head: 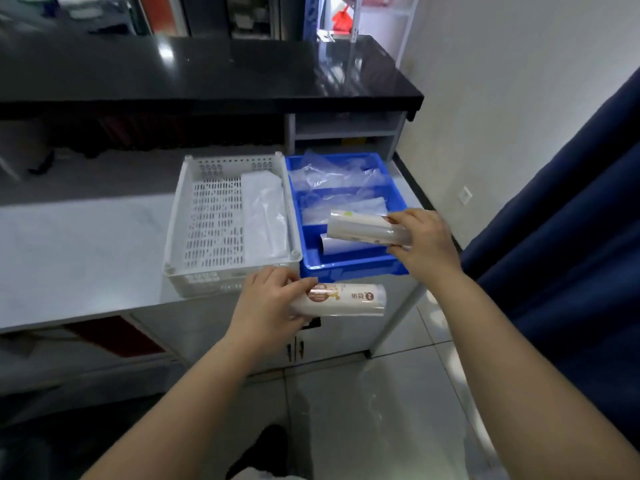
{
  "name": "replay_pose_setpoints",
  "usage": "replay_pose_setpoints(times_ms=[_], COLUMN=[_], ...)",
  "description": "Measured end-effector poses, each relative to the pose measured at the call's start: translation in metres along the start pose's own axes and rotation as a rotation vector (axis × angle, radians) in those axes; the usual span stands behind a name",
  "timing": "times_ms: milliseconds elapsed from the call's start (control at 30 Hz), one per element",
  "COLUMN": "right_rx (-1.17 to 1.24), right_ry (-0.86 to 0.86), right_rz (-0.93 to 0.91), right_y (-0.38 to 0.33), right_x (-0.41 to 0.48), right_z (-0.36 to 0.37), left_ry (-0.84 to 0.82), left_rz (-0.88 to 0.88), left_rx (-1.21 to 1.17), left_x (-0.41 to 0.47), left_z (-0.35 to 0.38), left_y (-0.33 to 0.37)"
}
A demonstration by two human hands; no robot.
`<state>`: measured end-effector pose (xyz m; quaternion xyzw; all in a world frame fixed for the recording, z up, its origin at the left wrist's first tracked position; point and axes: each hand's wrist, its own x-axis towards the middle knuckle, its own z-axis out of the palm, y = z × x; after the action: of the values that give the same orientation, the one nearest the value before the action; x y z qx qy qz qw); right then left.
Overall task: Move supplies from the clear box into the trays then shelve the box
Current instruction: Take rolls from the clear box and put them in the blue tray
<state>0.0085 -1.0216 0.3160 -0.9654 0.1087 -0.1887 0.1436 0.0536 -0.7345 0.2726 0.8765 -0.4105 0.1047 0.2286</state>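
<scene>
Two hands busy: right hand [424, 242] lowers a wrapped white roll [363, 230] into the blue divided plastic tray [346, 266], left hand [266, 303] grips the second labelled roll [346, 299], likely next in.

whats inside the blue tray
Clear plastic bags fill the far compartments of the blue tray; a white roll lies in the near one. The right hand and its roll cover the rest.

views: one, head camera only | position: on the person's head, above and in front of the worktop [86, 244] | direction: forward and down, wide angle with bent edges | distance: near, both forearms reach in from the bottom edge | shared area: none, no second view
</scene>
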Motion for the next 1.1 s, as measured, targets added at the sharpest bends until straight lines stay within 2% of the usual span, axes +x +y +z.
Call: replay_pose_setpoints(times_ms=[233, 333, 567, 733, 900, 1000, 1100], right_rx=[-0.009, 0.051, 0.218, 0.178, 0.246, 0.133, -0.03], right_ry=[-0.198, -0.253, -0.493, -0.627, -0.637, -0.588, -0.632], right_rz=[-0.004, -0.031, 0.069, -0.052, -0.087, -0.138, -0.184], right_y=[0.046, 0.046, 0.061, 0.07, 0.066, 0.06, 0.052], right_x=[0.047, 0.055, 0.064, 0.073, 0.083, 0.095, 0.104], right_z=[0.035, 0.056, 0.077, 0.08, 0.083, 0.086, 0.093], left_ry=[0.151, 0.136, 0.076, 0.063, 0.087, 0.093, 0.116], left_rz=[-0.038, -0.073, -0.103, -0.152, -0.224, -0.28, -0.322], left_rx=[0.061, 0.053, 0.025, 0.012, 0.027, 0.045, 0.064], left_x=[0.09, 0.132, 0.195, 0.207, 0.204, 0.201, 0.199], left_z=[-0.007, 0.01, 0.057, 0.074, 0.077, 0.077, 0.077], left_y=[-0.052, -0.064, -0.072, -0.073, -0.07, -0.069, -0.068])
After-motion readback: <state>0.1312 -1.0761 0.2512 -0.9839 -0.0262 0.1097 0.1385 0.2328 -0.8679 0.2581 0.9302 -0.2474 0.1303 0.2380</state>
